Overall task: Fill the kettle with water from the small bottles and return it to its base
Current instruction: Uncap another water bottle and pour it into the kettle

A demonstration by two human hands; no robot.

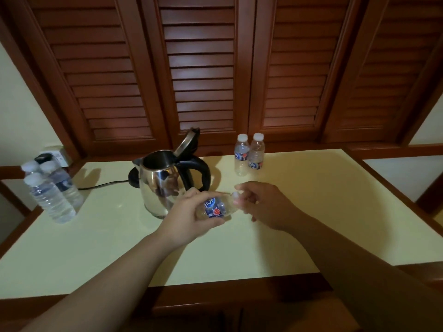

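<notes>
A steel kettle with a black handle stands on the cream table, its lid tipped open. Its black base shows behind it at the left, with a cord running left. My left hand grips a small blue-labelled bottle, held on its side just right of the kettle. My right hand pinches the bottle's white cap. Two more small bottles stand capped at the back of the table.
Three larger water bottles stand at the table's left edge, near a wall socket. Wooden louvred doors rise behind the table. A wooden rim borders the table's near edge.
</notes>
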